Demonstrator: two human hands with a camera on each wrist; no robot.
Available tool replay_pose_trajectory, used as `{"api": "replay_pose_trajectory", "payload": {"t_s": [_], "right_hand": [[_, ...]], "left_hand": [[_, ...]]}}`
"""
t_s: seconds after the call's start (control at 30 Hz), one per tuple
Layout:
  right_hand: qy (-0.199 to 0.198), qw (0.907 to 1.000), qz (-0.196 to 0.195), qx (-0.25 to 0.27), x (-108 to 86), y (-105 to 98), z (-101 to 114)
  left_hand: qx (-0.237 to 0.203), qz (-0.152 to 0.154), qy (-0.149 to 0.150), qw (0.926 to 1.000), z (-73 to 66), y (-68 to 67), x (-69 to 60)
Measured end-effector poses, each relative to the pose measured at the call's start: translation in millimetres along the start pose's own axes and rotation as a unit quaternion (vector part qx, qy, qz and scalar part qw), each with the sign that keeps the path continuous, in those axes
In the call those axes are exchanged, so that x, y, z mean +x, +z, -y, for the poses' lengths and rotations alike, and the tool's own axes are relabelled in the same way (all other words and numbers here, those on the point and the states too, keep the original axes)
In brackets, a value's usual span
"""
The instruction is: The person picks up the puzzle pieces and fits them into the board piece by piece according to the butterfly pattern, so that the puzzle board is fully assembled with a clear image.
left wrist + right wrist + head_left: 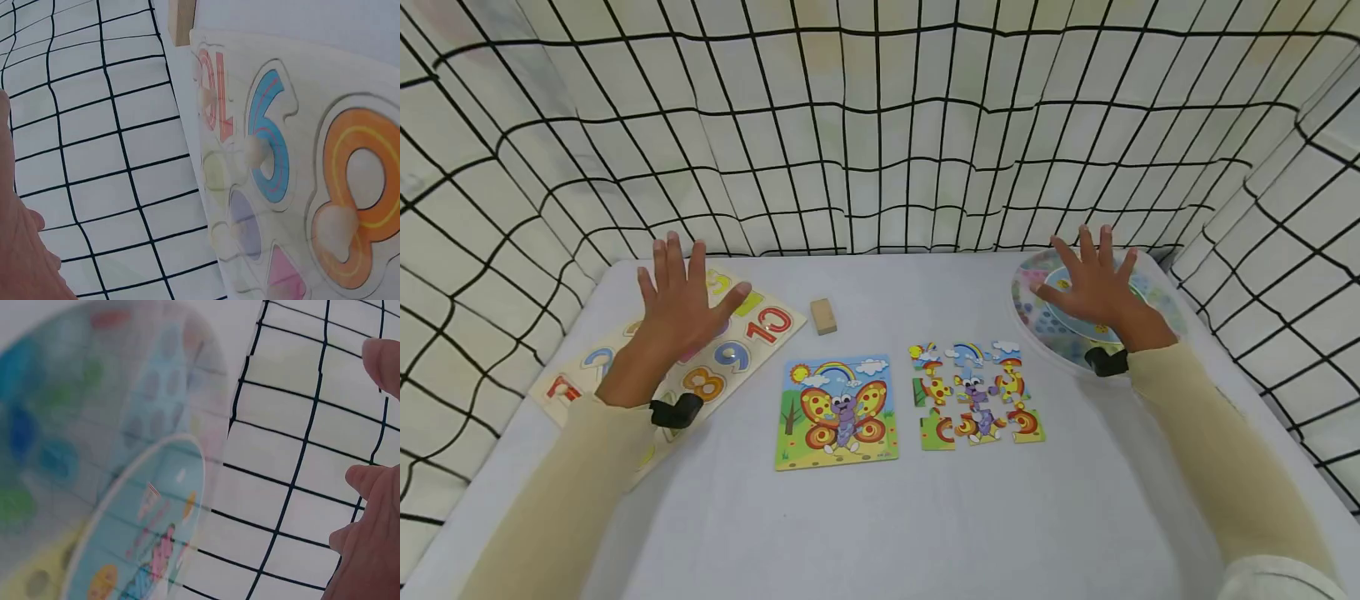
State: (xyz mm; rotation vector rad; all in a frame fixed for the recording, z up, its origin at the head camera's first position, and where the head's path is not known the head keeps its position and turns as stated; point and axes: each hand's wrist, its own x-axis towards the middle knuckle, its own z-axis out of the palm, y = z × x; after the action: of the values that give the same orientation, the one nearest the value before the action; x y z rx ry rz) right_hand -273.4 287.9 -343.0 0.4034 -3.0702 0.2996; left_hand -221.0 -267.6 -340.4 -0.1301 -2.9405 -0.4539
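Note:
My left hand (679,310) hovers with spread fingers over a wooden number board (300,81), whose colored numerals carry round knobs. On the right, my right hand (1096,290) is also spread, above a round clear-lidded container (1033,333) with a blue inner disc; it holds nothing. Between the hands lies a square butterfly picture board (837,412). Beside it are several separated butterfly puzzle pieces (976,392), laid out in rows with gaps. A small wooden block (823,317) sits behind the picture board.
The white table (880,533) is bordered at the back and sides by white cloth walls with a black grid net (880,171). Black straps with small devices circle both wrists.

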Motion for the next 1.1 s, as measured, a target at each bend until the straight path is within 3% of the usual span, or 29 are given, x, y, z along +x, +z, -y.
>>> {"api": "replay_pose_trajectory", "payload": {"t_s": [0.13,0.3,0.4,0.57,0.8,0.9,1.1], "right_hand": [[-0.039,0.9982,-0.024,0.039,-7.3,7,6],[-0.082,0.9872,-0.028,0.134,-16.1,13,13],[-0.077,0.9791,-0.035,0.185,-25.1,16,19],[-0.07,0.9732,-0.047,0.214,-40.1,26,29],[-0.098,0.9607,-0.017,0.259,-57.1,34,49],[-0.118,0.9542,0.001,0.275,-63.5,36,60],[-0.147,0.9501,0.033,0.273,-73.9,39,81]], "left_hand": [[-0.074,-0.01,0.062,0.9953,-5.4,2.5,-12.9],[-0.137,0.05,0.058,0.9876,-14.0,5.3,-33.7],[-0.134,0.078,0.047,0.9867,-19.3,9.5,-45.3],[-0.122,0.109,0.056,0.9849,-25.9,21.3,-62.9],[-0.133,0.145,0.086,0.9767,-31.9,27.8,-83.1],[-0.141,0.156,0.088,0.9735,-33.4,30.6,-91.4],[-0.148,0.192,0.086,0.9664,-36.4,39.8,-104.8]]}}
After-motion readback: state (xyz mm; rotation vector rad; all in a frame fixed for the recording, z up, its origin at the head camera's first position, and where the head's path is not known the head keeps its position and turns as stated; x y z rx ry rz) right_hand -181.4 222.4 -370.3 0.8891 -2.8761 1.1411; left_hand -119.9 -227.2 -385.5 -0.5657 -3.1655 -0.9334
